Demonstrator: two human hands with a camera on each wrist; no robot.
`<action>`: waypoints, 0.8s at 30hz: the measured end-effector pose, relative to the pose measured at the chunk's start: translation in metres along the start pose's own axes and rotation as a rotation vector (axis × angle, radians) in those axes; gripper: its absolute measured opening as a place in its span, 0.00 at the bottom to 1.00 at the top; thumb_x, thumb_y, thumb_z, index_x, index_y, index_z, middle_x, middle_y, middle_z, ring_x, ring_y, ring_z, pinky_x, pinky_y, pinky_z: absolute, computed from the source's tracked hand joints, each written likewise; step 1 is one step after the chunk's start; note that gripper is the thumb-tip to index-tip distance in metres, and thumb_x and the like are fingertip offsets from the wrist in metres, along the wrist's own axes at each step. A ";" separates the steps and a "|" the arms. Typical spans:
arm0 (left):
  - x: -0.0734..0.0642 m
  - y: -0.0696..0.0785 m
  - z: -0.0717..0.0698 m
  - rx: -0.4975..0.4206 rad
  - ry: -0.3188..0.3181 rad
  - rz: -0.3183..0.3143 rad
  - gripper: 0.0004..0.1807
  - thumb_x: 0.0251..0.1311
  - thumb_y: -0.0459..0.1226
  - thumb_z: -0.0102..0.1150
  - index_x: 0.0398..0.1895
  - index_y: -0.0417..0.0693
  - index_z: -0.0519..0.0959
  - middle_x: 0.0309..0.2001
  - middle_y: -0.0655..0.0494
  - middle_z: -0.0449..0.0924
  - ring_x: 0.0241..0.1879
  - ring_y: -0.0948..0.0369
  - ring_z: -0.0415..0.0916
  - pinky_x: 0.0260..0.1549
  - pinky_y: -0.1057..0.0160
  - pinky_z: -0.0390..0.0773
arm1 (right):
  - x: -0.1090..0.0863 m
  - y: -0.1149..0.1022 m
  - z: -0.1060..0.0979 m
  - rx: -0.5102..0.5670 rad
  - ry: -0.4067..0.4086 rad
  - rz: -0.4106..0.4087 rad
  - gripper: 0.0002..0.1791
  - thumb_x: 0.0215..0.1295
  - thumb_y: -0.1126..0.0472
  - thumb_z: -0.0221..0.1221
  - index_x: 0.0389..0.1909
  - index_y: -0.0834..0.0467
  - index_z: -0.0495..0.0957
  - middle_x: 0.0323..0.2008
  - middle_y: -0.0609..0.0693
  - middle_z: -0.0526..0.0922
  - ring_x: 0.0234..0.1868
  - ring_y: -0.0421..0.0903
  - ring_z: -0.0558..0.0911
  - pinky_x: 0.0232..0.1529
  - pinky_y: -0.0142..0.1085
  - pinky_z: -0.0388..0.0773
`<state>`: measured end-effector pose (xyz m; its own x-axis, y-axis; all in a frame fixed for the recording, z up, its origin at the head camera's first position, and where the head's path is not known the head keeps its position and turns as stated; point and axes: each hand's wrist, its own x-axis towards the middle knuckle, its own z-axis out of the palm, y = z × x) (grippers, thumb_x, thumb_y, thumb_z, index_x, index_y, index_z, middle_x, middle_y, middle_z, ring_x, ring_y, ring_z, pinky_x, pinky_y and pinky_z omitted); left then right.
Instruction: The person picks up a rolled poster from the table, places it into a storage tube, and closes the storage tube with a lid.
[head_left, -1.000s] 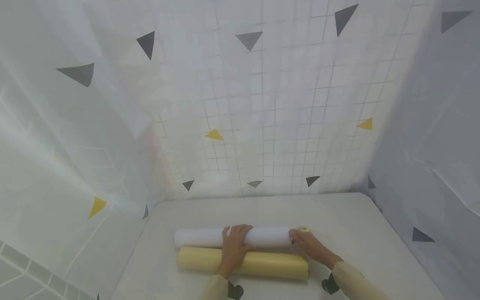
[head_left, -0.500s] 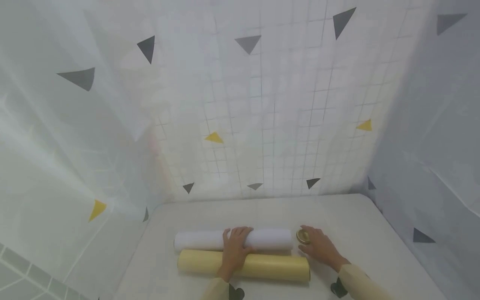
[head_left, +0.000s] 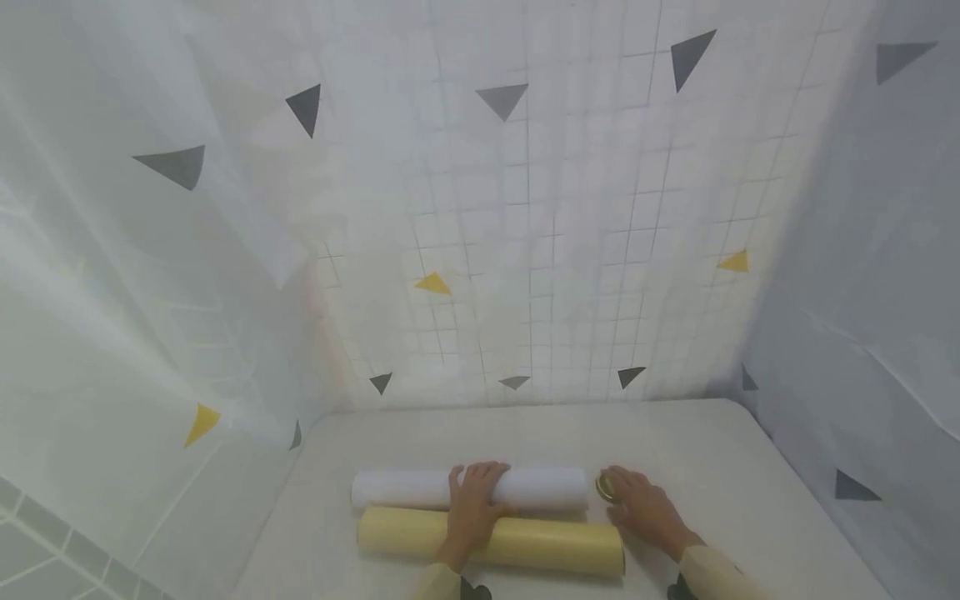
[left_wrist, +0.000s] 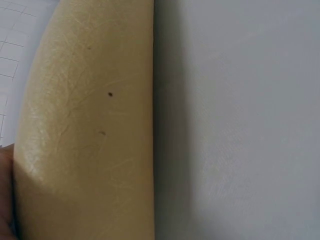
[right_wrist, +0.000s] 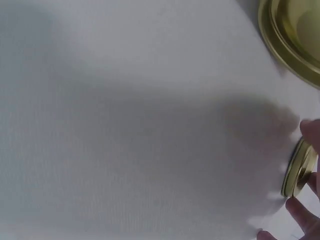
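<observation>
A white roll (head_left: 543, 489) lies crosswise on the table, with a pale yellow roll (head_left: 555, 543) parallel on its near side. My left hand (head_left: 472, 507) reaches over the yellow roll and grips the white one near its middle, fingers over the top and thumb on the near side. In the left wrist view the yellow roll (left_wrist: 90, 115) hides most of that hand. Just past the white roll's right end, my right hand (head_left: 647, 510) holds a small gold lid (head_left: 606, 489). The right wrist view shows the lid (right_wrist: 298, 170) tilted between thumb and fingers.
A larger gold round piece with a stepped rim (right_wrist: 295, 37) appears at the upper right of the right wrist view. The pale table (head_left: 675, 433) meets an upright white sheet (head_left: 525, 250) with grid lines and triangles at the back; sheets also stand at both sides.
My right hand has left the white roll's right end, moved right to the gold lid and taken hold of it. My left hand stays on the white roll.
</observation>
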<state>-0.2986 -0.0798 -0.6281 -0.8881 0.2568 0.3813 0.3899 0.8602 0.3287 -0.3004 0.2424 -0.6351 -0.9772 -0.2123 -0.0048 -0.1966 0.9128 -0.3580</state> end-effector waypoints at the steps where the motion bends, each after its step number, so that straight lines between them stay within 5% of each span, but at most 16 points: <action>1: 0.000 0.000 -0.001 0.005 0.002 0.002 0.36 0.46 0.53 0.75 0.61 0.59 0.78 0.60 0.59 0.83 0.62 0.54 0.77 0.67 0.33 0.62 | 0.000 0.000 0.001 -0.023 0.013 -0.013 0.33 0.62 0.58 0.67 0.68 0.59 0.72 0.68 0.63 0.75 0.67 0.66 0.75 0.62 0.66 0.74; 9: 0.000 0.001 0.000 0.010 -0.010 -0.006 0.37 0.46 0.54 0.75 0.62 0.59 0.78 0.61 0.59 0.84 0.63 0.54 0.77 0.68 0.34 0.62 | 0.000 0.005 0.009 -0.119 0.094 -0.049 0.24 0.60 0.60 0.69 0.57 0.58 0.78 0.59 0.59 0.82 0.58 0.60 0.81 0.57 0.60 0.80; 16: 0.001 0.001 0.004 -0.002 -0.025 -0.017 0.36 0.47 0.54 0.73 0.63 0.61 0.78 0.62 0.61 0.83 0.64 0.56 0.76 0.70 0.34 0.60 | -0.006 0.009 0.010 -0.032 0.157 -0.079 0.33 0.54 0.65 0.72 0.63 0.61 0.75 0.58 0.61 0.79 0.58 0.60 0.81 0.60 0.57 0.80; 24: 0.001 0.000 0.002 0.013 -0.039 -0.028 0.37 0.46 0.55 0.74 0.63 0.61 0.77 0.62 0.61 0.82 0.64 0.56 0.76 0.70 0.35 0.60 | 0.001 0.006 0.004 0.074 0.113 -0.070 0.34 0.48 0.70 0.74 0.60 0.63 0.76 0.59 0.59 0.74 0.58 0.56 0.81 0.62 0.53 0.80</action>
<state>-0.2998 -0.0783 -0.6294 -0.9075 0.2492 0.3381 0.3617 0.8729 0.3274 -0.3019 0.2463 -0.6415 -0.9648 -0.2305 0.1264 -0.2626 0.8681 -0.4213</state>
